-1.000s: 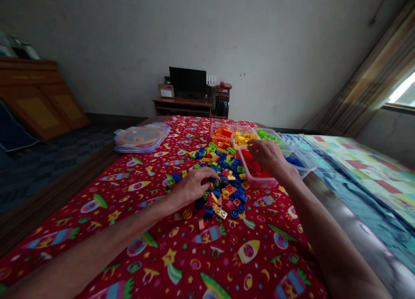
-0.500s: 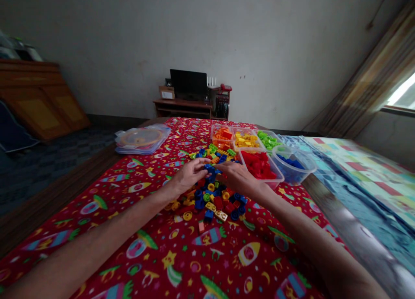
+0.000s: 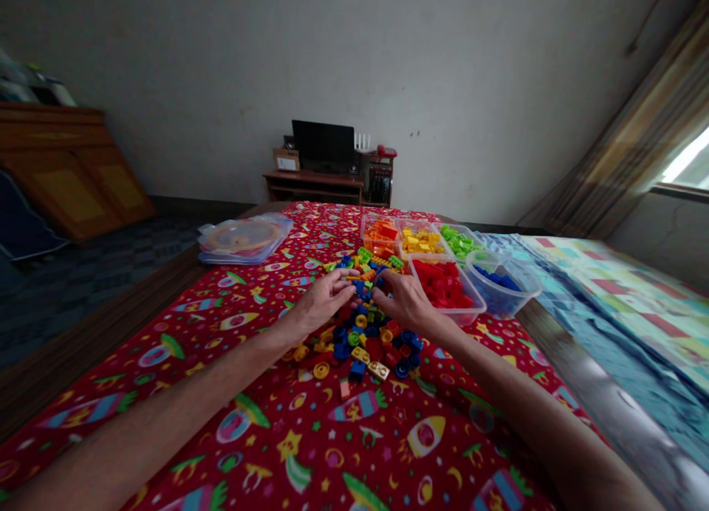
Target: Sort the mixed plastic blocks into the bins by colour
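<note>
My left hand [image 3: 324, 302] and right hand [image 3: 405, 298] bend half-curled over the toy brick pile [image 3: 362, 335]; I can't tell their grip. Right of the pile is the red-brick tub [image 3: 468, 316]; tablecloth [image 3: 310, 431] spreads in front.

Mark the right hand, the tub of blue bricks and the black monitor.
Right hand [image 3: 407, 299], head view, its back.
Tub of blue bricks [image 3: 505, 300], head view, front wall.
Black monitor [image 3: 323, 146], head view, screen.
</note>
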A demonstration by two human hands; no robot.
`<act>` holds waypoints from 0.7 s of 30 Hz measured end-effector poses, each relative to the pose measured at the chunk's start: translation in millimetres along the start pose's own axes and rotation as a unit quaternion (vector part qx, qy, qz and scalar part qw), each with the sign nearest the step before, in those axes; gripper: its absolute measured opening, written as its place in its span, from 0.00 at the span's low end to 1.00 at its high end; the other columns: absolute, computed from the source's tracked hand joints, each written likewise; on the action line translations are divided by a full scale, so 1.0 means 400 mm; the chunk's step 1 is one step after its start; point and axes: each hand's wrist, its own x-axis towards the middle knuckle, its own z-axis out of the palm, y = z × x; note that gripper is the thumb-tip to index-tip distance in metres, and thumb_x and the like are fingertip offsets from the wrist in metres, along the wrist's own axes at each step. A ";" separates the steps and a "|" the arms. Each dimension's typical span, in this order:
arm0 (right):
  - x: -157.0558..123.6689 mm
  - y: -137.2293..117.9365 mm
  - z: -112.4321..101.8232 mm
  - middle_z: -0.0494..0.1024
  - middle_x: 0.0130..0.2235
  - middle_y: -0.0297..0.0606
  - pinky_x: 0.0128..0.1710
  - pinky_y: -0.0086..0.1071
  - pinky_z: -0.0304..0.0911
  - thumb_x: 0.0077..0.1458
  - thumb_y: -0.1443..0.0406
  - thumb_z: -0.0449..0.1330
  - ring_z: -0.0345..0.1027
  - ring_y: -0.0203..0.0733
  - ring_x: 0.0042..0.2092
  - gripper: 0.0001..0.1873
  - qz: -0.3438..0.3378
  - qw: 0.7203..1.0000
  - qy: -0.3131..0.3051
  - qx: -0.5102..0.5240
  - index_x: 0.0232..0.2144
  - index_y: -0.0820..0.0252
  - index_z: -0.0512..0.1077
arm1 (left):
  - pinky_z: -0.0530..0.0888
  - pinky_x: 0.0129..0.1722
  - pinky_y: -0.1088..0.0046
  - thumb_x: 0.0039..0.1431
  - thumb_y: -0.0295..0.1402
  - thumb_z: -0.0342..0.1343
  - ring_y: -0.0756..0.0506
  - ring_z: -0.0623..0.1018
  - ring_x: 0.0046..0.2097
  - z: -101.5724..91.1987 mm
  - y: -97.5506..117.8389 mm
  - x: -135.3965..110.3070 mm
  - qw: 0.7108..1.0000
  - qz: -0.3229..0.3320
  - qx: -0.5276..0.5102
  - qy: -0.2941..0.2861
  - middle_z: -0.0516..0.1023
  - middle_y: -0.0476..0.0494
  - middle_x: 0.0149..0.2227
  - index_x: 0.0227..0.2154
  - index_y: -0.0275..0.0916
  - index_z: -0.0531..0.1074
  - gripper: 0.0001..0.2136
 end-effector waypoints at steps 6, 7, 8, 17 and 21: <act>-0.004 0.002 -0.018 0.73 0.28 0.35 0.28 0.25 0.50 0.57 0.67 0.52 0.61 0.32 0.27 0.11 -0.120 0.992 0.002 0.047 0.42 0.64 0.68 | 0.75 0.33 0.71 0.51 0.47 0.59 0.46 0.80 0.31 0.001 -0.013 0.002 1.000 -0.008 0.014 -0.002 0.79 0.47 0.30 0.51 0.36 0.62 0.28; -0.007 0.000 -0.017 0.73 0.28 0.35 0.28 0.25 0.50 0.57 0.68 0.53 0.61 0.32 0.27 0.13 -0.135 0.990 -0.019 0.042 0.44 0.64 0.67 | 0.75 0.32 0.71 0.51 0.47 0.59 0.46 0.80 0.31 0.002 -0.015 0.001 1.000 -0.005 0.023 -0.006 0.79 0.48 0.28 0.51 0.36 0.62 0.29; -0.010 -0.002 -0.016 0.73 0.28 0.34 0.28 0.25 0.50 0.56 0.69 0.53 0.61 0.32 0.27 0.14 -0.144 0.988 -0.043 0.036 0.46 0.64 0.66 | 0.75 0.32 0.71 0.51 0.48 0.59 0.46 0.79 0.30 0.003 -0.017 0.000 0.999 -0.004 0.031 -0.011 0.79 0.48 0.28 0.52 0.36 0.61 0.29; 0.021 0.045 -0.109 0.74 0.29 0.38 0.28 0.27 0.51 0.58 0.66 0.52 0.62 0.34 0.27 0.12 -0.080 0.994 0.009 -0.069 0.41 0.64 0.71 | 0.77 0.35 0.68 0.58 0.47 0.52 0.44 0.81 0.35 0.002 -0.003 -0.005 0.998 0.018 0.049 -0.032 0.80 0.41 0.36 0.50 0.35 0.63 0.24; 0.028 0.165 -0.220 0.77 0.34 0.44 0.31 0.30 0.55 0.57 0.65 0.51 0.68 0.40 0.31 0.16 0.053 0.975 0.118 -0.181 0.45 0.63 0.71 | 0.76 0.41 0.66 0.62 0.41 0.48 0.42 0.80 0.41 0.006 0.024 -0.021 0.972 0.086 0.206 -0.069 0.80 0.40 0.38 0.46 0.37 0.70 0.16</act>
